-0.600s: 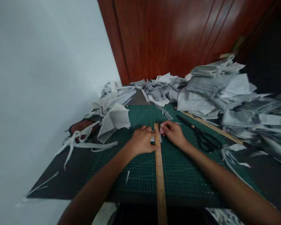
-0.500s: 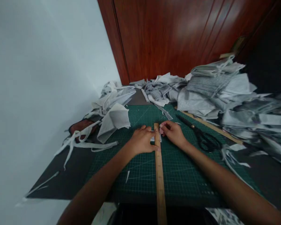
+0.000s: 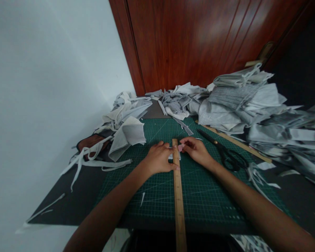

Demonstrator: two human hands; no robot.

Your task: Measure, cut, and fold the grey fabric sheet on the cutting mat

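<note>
A long wooden ruler [image 3: 179, 196] lies lengthwise on the green cutting mat [image 3: 157, 196], its near end reaching past the table edge. My left hand [image 3: 160, 157] holds it down near the far end, with the thumb and fingers spaced along it. Under the ruler is a small piece of pale fabric [image 3: 170, 156], mostly covered by the ruler and my fingers. Just right of the ruler, my right hand [image 3: 196, 151] pinches a small pink disc [image 3: 180, 147], perhaps tailor's chalk, beside the fabric's edge.
Black scissors [image 3: 224, 150] lie on the mat at the right, beside a second wooden ruler [image 3: 233, 141]. Grey fabric heaps [image 3: 233, 101] stand behind and right. Left are folded pale fabric [image 3: 130, 134], white ties [image 3: 94, 157] and a brown item [image 3: 91, 142].
My right hand has turned slightly, and the pink disc shows more clearly beside the ruler. My left hand and the ruler stay nearly where they were.
</note>
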